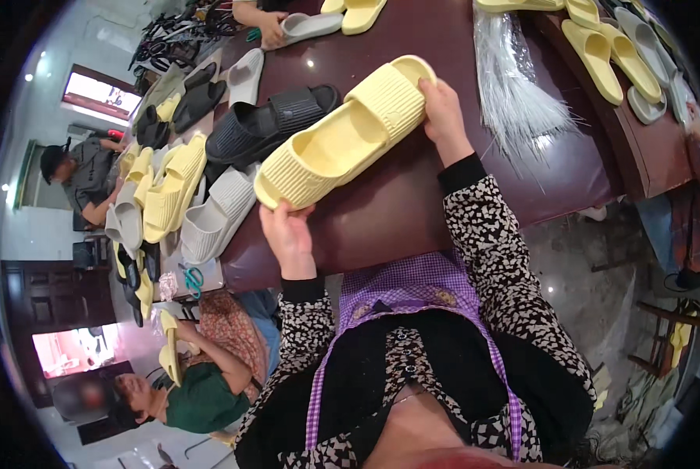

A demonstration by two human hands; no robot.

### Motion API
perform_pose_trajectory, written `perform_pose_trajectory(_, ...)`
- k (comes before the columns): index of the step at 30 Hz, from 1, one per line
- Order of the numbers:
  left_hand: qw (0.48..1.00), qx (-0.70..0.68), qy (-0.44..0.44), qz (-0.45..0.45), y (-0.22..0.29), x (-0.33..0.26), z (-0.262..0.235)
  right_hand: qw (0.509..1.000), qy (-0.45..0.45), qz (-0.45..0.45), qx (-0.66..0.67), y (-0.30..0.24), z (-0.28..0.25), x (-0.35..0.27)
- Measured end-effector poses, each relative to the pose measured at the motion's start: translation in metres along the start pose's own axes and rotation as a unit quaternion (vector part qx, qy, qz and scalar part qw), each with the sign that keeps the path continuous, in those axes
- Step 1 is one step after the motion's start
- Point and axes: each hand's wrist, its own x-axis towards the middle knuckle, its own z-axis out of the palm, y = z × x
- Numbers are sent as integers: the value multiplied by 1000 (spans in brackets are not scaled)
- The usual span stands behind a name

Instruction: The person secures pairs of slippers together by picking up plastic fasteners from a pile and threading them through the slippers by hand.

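Above the table I hold a pair of yellow slide sandals (342, 141), seemingly fitted together toe to heel, with a ribbed band at each end. My left hand (287, 238) grips the lower left end from beneath, its fingertips partly hidden. Around the upper right end, my right hand (444, 117) is closed, thumb along the edge. Just beyond the yellow pair lie black ribbed slides (268, 125). Grey ribbed slides (218, 215) rest to the left of my left hand.
The dark red table (420, 191) carries thin clear strips (518, 94) and more yellow slides (174, 191). Teal scissors (193, 281) lie at its left edge. One co-worker (209, 391) holds a slide at lower left; another co-worker's hand (272, 31) touches a grey slide at the top.
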Motion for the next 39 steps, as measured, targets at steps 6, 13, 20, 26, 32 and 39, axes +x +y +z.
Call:
perform_pose_trajectory(6, 994, -92, 47, 17, 13, 30, -57, 994, 94, 24, 42, -25, -41, 20)
perform_pose_trajectory(13, 998, 45, -2, 43, 54, 41, -23, 996, -73, 24, -34, -47, -39, -2)
perform_pose_trajectory(20, 984, 131, -82, 88, 20, 110, 27, 995, -33, -1, -89, -8, 10, -10)
perform_pose_trajectory(26, 900, 294, -66, 317, 0, 77, 63, 952, 32, -174, -251, 8, -5, 4)
perform_pose_trajectory(32, 729, 420, -181, 509, -13, 18, 88, 934, 29, -182, -306, -15, 0, -9)
perform_pose_trajectory(39, 706, 416, -245, 518, -22, 16, 83, 787, 65, -404, -462, -73, -44, -82)
